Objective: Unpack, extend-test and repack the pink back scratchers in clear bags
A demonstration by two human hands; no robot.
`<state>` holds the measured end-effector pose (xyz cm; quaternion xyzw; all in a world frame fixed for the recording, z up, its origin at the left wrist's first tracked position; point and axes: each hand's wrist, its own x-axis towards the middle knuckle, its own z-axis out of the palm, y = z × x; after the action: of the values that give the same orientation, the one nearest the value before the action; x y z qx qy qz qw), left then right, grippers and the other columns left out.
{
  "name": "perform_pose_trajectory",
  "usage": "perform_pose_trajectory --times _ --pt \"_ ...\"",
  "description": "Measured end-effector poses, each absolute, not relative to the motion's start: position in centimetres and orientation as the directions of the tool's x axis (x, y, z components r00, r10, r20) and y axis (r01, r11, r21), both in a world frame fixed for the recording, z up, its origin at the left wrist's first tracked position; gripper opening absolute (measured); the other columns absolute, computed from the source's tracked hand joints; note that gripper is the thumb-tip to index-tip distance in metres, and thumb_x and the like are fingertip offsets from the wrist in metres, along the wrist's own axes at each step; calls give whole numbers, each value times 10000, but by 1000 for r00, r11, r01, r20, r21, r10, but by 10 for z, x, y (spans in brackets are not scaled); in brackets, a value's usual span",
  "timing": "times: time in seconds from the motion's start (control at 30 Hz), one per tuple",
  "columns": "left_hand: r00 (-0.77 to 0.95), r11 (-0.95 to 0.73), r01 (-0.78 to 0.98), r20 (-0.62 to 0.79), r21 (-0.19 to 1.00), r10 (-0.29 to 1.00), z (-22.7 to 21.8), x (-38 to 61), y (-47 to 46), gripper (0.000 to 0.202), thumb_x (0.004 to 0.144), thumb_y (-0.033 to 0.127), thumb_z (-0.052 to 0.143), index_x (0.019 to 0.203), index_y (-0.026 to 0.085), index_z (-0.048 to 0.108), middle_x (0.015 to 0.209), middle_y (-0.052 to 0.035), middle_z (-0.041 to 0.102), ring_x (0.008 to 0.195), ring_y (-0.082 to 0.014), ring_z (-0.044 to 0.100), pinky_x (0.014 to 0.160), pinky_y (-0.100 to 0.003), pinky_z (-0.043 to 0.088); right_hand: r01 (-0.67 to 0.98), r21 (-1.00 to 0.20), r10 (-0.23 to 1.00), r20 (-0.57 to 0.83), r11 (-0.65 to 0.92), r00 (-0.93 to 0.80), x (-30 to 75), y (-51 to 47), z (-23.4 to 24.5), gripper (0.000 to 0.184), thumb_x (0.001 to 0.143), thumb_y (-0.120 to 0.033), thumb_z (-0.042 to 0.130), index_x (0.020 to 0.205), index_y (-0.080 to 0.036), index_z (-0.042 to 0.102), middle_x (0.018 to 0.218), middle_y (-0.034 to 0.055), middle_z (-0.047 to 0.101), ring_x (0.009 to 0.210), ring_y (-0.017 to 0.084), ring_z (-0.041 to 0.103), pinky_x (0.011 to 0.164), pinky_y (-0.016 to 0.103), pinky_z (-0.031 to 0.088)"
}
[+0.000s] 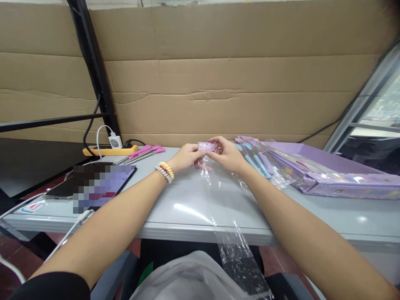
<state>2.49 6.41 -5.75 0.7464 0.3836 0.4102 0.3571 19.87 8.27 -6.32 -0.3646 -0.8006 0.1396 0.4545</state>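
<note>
Between my two hands, a small purple-pink printed card (206, 146) is held above the table. My left hand (186, 157) pinches its left side, thumb pressed along the lower edge. At the right side, my right hand (227, 154) has its thumb and fingers closed on the card. Below it hangs a long clear plastic sleeve (236, 246), which runs over the table's front edge to my lap. A small reddish-pink piece (201, 164) shows under the card; its kind is unclear. To the right of my right hand lie several blue and purple handled tools (256, 158) in clear wrapping.
A purple open box (346, 189) stands on the grey table (187, 208) at right. At left are pink-handled metal tools (146, 152), an orange power strip (125, 150) with a white charger (115, 141), and a tablet (115, 181) with a cable. A cardboard wall (218, 75) rises behind.
</note>
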Motion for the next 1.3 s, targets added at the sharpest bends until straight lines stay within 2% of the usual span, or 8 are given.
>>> perform_pose_trajectory --times 0.1,0.23,0.47,0.63,0.93,1.17,1.3 --pt "383 -456 281 337 844 860 -58 25 64 208 825 244 521 654 127 527 553 16 516 472 -53 469 441 -172 356 464 -549 710 624 695 -326 199 84 -63 298 697 -250 559 980 -157 549 695 -15 517 577 104 459 557 250 365" --pt "415 -463 295 324 836 850 -58 26 62 190 809 214 539 641 125 531 524 27 495 469 -52 455 455 -175 360 466 -564 726 601 681 -335 199 84 -63 299 667 -199 500 956 -150 558 644 -24 504 559 107 447 536 248 349" --pt "463 -495 283 335 822 821 -60 25 64 144 797 216 545 687 122 545 553 23 514 488 -55 467 471 -179 366 438 -600 742 570 669 -353 200 85 -63 312 635 -192 467 928 -147 566 611 -25 501 541 107 440 520 244 340" --pt "373 -469 313 347 826 860 -60 26 63 70 736 150 581 747 134 513 586 35 508 495 -61 490 459 -178 369 425 -606 740 550 672 -386 200 86 -64 264 633 -202 487 872 -156 589 685 8 575 587 120 485 540 251 368" --pt "333 -496 322 393 807 857 -60 27 62 210 666 46 511 855 134 538 679 38 507 518 -48 447 459 -167 356 395 -611 726 547 686 -416 199 87 -66 279 617 -159 502 880 -152 597 782 37 641 686 154 568 616 268 428" --pt "343 -525 275 428 805 836 -64 26 68 249 643 62 493 878 126 544 775 8 550 629 -82 520 529 -189 422 400 -627 741 525 669 -418 199 85 -65 275 629 -171 518 892 -148 597 718 17 618 596 121 510 555 241 391" --pt "343 -530 297 430 794 835 -65 25 69 200 687 115 518 884 129 547 771 3 557 631 -94 540 539 -204 443 402 -630 746 520 664 -417 199 84 -65 270 639 -193 523 895 -144 598 696 9 602 553 105 466 527 237 362"
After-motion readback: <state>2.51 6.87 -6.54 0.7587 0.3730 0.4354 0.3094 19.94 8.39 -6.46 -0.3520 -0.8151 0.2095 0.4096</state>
